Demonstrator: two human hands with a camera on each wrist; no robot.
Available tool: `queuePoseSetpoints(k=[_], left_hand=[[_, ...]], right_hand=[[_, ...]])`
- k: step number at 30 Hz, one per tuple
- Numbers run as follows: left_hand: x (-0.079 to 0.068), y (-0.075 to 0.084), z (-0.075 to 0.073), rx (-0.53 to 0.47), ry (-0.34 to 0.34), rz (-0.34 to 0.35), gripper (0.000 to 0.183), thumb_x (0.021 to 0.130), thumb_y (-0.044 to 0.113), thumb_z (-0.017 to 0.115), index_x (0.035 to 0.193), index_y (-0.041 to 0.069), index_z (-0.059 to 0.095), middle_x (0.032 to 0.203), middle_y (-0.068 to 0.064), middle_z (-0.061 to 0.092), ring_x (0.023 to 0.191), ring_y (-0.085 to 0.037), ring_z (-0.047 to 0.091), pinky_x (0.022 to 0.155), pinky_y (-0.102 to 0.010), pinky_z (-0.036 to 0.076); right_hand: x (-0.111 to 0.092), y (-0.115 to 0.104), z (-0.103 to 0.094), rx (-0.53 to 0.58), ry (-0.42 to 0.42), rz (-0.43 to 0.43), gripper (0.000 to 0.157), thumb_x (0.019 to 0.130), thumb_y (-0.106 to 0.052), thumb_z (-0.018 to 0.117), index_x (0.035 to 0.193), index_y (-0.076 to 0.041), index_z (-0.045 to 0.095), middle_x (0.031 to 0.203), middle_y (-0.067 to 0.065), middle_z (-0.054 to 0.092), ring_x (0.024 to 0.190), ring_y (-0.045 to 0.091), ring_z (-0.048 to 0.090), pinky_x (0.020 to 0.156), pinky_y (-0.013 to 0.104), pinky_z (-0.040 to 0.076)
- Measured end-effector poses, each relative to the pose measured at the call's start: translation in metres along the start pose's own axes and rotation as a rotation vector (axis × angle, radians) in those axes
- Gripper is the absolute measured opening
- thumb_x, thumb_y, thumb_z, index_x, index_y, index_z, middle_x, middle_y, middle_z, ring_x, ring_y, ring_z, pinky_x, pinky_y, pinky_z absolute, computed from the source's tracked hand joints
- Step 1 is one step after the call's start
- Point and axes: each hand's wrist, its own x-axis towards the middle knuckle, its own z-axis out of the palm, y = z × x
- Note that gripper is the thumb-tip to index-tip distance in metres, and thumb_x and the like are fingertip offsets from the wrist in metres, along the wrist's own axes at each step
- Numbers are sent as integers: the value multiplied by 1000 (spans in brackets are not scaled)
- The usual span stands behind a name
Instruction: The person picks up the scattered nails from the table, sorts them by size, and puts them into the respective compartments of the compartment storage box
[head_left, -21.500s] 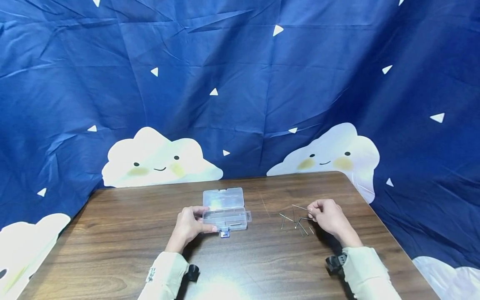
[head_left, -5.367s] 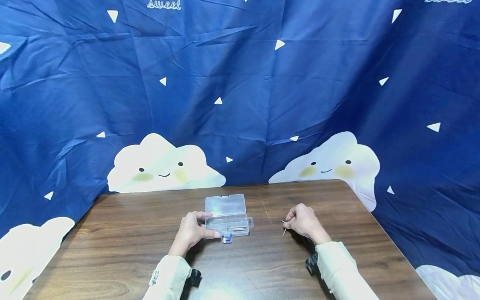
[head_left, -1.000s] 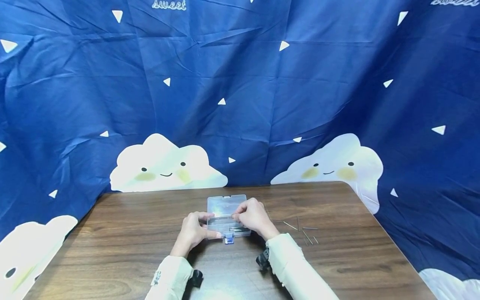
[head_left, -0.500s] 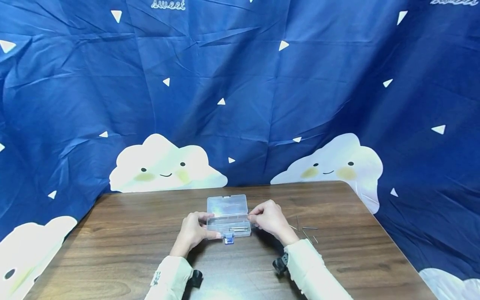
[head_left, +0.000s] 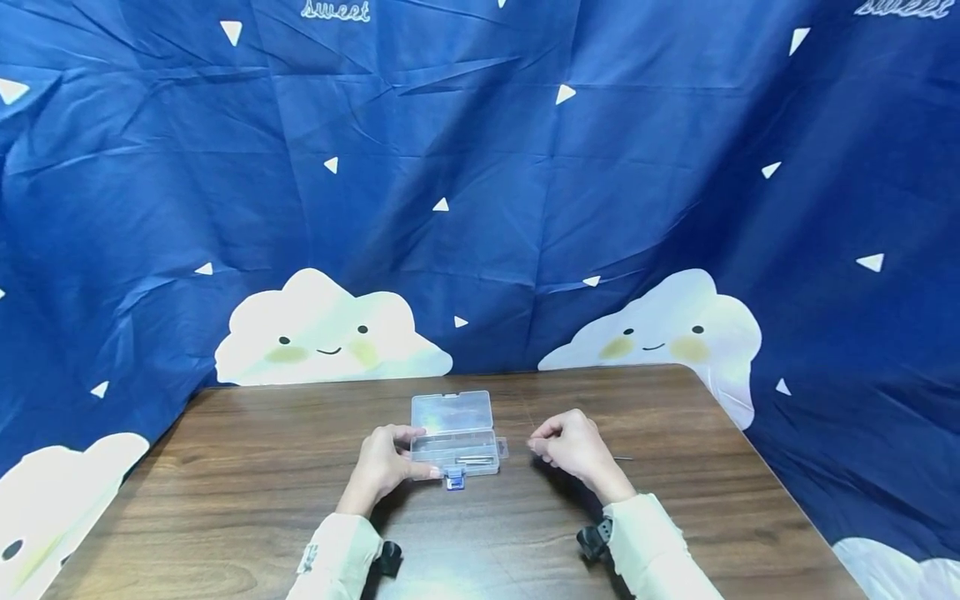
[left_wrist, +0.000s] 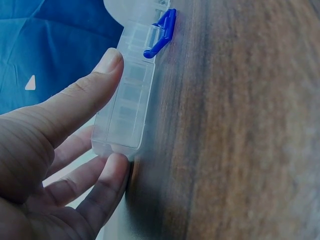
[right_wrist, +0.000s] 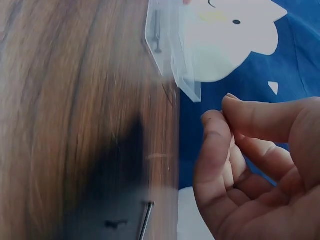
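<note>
A small clear plastic box lies on the table with its lid raised and a blue latch at its front. Several thin nails lie in the front compartment. My left hand holds the box's left end, thumb at the front and fingers behind; the left wrist view shows the thumb against the box wall. To the right of the box, my right hand hovers with curled fingers, thumb tip against index; nothing shows between them. A nail pokes out beyond that hand.
The brown wooden table ends at a blue curtain with white clouds. In the right wrist view a nail lies on the table below the right hand. A clear hanging tab sticks out from the box's right end.
Over the last second my right hand has moved from above the box to its right. Since the oldest frame, more nails lie in the box and fewer on the table. My left hand stays put.
</note>
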Motion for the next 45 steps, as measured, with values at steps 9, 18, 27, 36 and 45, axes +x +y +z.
queuePoseSetpoints(k=[9, 18, 27, 36, 45], left_hand=[[0, 0, 0, 0, 1, -2, 68, 52, 16, 101, 114, 5, 75, 98, -9, 67, 75, -16, 62, 63, -31, 52], [-1, 1, -1, 3, 3, -15, 68, 51, 15, 101, 113, 6, 76, 96, -9, 66, 74, -16, 60, 63, -31, 50], [-1, 2, -2, 11, 13, -6, 67, 52, 17, 102, 113, 6, 76, 97, -9, 69, 74, -16, 62, 63, -31, 52], [-2, 0, -1, 5, 8, -11, 67, 51, 18, 102, 113, 6, 76, 94, -9, 69, 73, -15, 62, 63, -31, 52], [-1, 1, -1, -1, 5, -5, 67, 52, 16, 102, 112, 5, 76, 93, -8, 70, 72, -15, 62, 62, -31, 52]], right_hand=[[-4, 7, -17, -27, 23, 14, 7, 81, -4, 80, 76, -5, 76, 59, 4, 64, 53, 15, 59, 48, 27, 46], [-8, 20, -32, -108, 47, 30, 10, 82, -9, 80, 74, -11, 76, 60, -1, 63, 55, 12, 57, 53, 29, 45], [-11, 33, -47, -215, 78, 26, 9, 82, -11, 80, 74, -14, 78, 65, -3, 66, 60, 13, 57, 64, 33, 45], [-15, 53, -59, -336, 96, -11, 13, 82, -14, 80, 70, -17, 76, 69, -7, 68, 70, 15, 57, 75, 42, 48], [-18, 67, -77, -378, 114, -20, 8, 81, -15, 81, 73, -16, 78, 72, -5, 71, 80, 23, 65, 83, 51, 48]])
